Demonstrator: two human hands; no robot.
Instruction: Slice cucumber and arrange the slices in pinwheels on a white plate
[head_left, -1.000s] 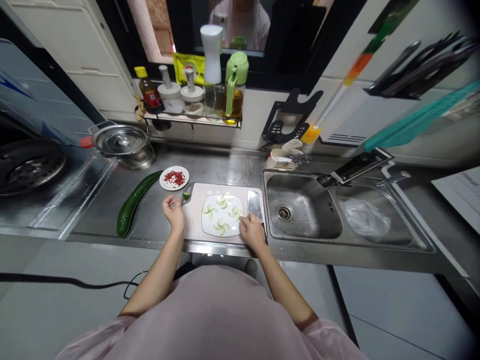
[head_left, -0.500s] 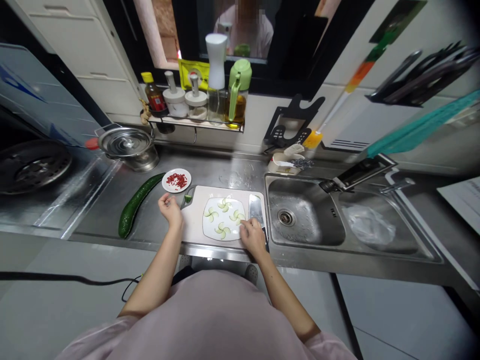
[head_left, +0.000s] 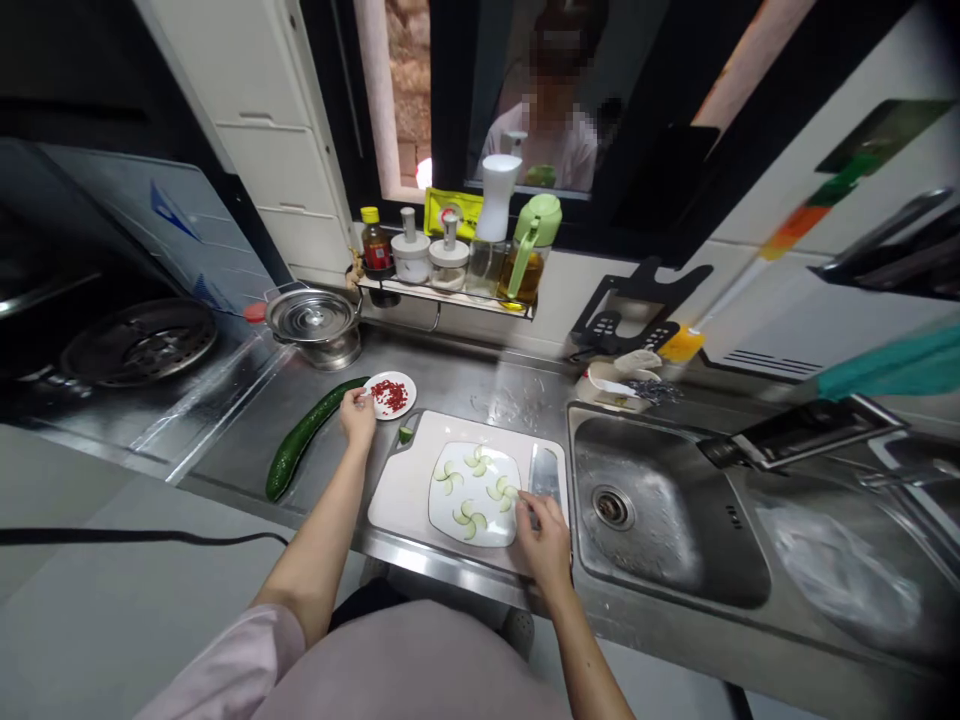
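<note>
My left hand (head_left: pixel 359 415) is closed with its fingertips at the left rim of a small white plate (head_left: pixel 409 405) that holds small red pieces (head_left: pixel 390 396). My right hand (head_left: pixel 543 538) has its fingers bent together at the right edge of a larger white plate (head_left: pixel 442 520); anything between them is hidden. Thin cucumber slices (head_left: pixel 470 520) form several pinwheels on this plate, which rests on a pale cutting board (head_left: pixel 401 495). Beside it on the board lies a cleaver (head_left: pixel 544 470), its handle mostly behind my right hand. A cucumber end (head_left: pixel 406 435) sits near the board's handle.
A whole cucumber (head_left: pixel 300 445) lies to the left, with a lidded steel pot (head_left: pixel 326 345) behind it. The sink (head_left: pixel 660 500) is on the right, under a dark faucet (head_left: pixel 795 435). Above the counter, a shelf (head_left: pixel 442 293) carries bottles and jars.
My left hand has moved forward from beside the board to the small plate's rim. My right hand stays by the larger plate's right edge. The camera view has shifted.
</note>
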